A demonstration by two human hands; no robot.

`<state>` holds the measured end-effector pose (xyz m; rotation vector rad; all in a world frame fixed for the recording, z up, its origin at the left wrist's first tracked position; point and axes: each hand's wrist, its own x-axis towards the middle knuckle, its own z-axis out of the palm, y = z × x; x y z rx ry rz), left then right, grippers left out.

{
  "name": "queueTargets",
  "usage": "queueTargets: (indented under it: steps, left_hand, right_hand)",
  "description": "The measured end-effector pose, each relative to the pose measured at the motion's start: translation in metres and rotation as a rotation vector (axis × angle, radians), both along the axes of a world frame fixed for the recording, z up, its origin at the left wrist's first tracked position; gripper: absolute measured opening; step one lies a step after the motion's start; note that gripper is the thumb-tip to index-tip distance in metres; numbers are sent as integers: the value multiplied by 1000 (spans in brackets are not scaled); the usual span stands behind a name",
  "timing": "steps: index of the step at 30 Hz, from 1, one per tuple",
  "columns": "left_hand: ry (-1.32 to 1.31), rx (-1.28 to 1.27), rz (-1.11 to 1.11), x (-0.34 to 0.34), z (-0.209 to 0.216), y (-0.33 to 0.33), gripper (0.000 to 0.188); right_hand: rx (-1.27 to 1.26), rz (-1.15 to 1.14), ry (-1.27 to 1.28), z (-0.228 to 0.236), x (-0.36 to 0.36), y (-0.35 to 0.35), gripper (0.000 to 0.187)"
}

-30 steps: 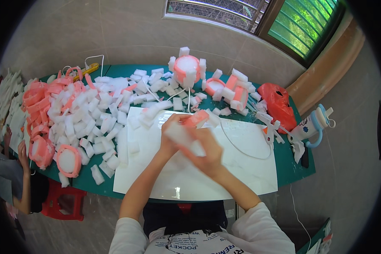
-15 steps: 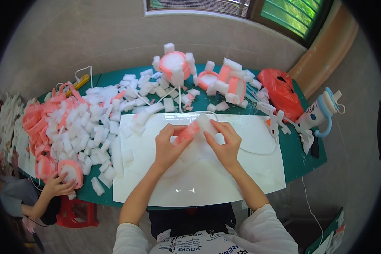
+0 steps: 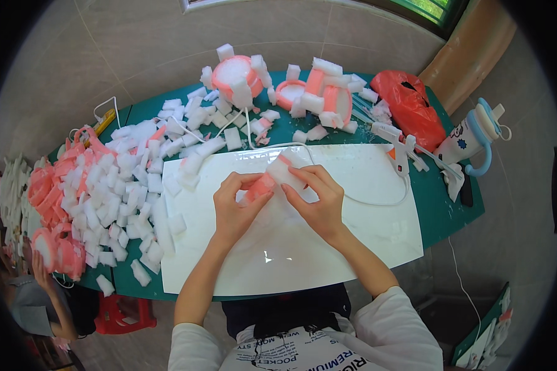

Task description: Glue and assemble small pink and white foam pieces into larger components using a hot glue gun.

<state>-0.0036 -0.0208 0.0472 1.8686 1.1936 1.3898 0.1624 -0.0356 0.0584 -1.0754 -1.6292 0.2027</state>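
Over the white board (image 3: 303, 260), my left hand (image 3: 235, 201) pinches a small pink foam piece (image 3: 262, 185) between thumb and fingers. My right hand (image 3: 320, 201) grips a white foam block (image 3: 281, 170) with a pink strip along its upper side. The two pieces meet or nearly meet in front of my fingers; whether they are joined I cannot tell. My palms hide part of both.
Left of the board lies a large heap of white foam blocks (image 3: 108, 198) beside pink foam pieces (image 3: 46, 191). Behind stand pink-and-white foam assemblies (image 3: 238, 79). To the right are a glue gun (image 3: 390, 133), red bag (image 3: 408, 108) and tumbler (image 3: 467, 139). A co-worker's hand (image 3: 41, 272) is far left.
The white block in my right hand has turned, and its pink strip now shows. At left, the co-worker's hand has moved away leftward with a round pink-and-white piece. The view has shifted.
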Motion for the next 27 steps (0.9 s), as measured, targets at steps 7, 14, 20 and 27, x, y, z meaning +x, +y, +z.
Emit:
queueTargets:
  steps: [7,14,20,27]
  left_hand:
    - [17,-5,8,-1,-2,0,30]
    - [51,33,11,-1,-4,0,31]
    - [70,37,4,-1,-4,0,31]
    - [107,77,-5,-2,-5,0,31]
  right_hand:
    - [1,20,-9,-1,1,0,28]
    - [-22,39,-9,-3,2,0,27]
    - [-54,56,-14,-4,3,0,26]
    - [-96,79,-23,-2,6,-1,26]
